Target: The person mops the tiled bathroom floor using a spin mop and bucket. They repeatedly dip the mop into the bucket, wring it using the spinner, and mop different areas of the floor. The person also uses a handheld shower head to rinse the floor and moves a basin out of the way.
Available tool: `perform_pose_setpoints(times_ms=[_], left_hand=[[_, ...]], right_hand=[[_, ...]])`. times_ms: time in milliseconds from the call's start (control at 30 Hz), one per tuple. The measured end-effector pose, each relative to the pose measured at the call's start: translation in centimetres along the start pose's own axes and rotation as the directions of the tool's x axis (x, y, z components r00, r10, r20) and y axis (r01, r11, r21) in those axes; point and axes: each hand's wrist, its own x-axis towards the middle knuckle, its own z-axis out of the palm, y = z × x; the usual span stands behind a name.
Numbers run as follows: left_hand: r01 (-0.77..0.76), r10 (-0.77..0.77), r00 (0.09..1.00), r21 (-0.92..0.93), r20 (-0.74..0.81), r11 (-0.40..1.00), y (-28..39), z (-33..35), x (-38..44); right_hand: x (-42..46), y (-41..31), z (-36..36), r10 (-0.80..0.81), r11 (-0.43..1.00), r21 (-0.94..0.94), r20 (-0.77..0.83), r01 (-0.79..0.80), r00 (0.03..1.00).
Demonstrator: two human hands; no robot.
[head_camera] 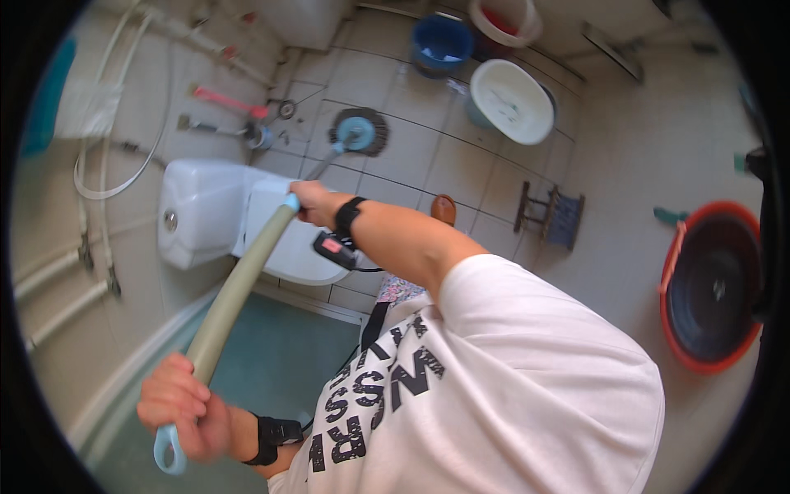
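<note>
Both my hands grip a mop's long pole (244,281), which slants across the view. My left hand (182,404) wraps around its end, just above a light blue hanging loop (169,454). My right hand (313,204) holds it farther down, by a light blue collar (291,201), above the toilet's white lid (271,213). The round mop head (358,133), with dark grey strands and a light blue disc, rests on the tiled floor (410,111) beyond the toilet. Black straps circle both wrists.
The toilet tank (200,213) stands by the left wall, near a pink-handled brush (231,103) and another brush (216,128). A bathtub (278,346) lies below. Blue bucket (441,49), pale basin (512,102), small folding stool (558,216) and red-rimmed basin (710,287) are around.
</note>
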Motion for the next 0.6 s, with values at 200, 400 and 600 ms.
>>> perform_pose_setpoints(times_ms=[200,400,600], left_hand=[[-0.285,0.298,0.936,-0.09,0.19,0.954,3.6,3.5,3.7],[-0.273,0.415,0.871,-0.442,0.264,0.855,7.4,4.3,5.9],[-0.1,0.401,0.854,-0.651,0.332,0.752,4.9,9.2,5.0]], right_hand=[[-5.6,-2.4,-0.4,-0.065,0.95,0.309,0.076,0.038,0.995],[-14.1,-2.6,-5.0,-0.071,0.924,0.382,0.121,0.019,0.99],[-16.8,-2.6,-15.5,-0.102,0.882,0.458,-0.032,0.105,0.994]])
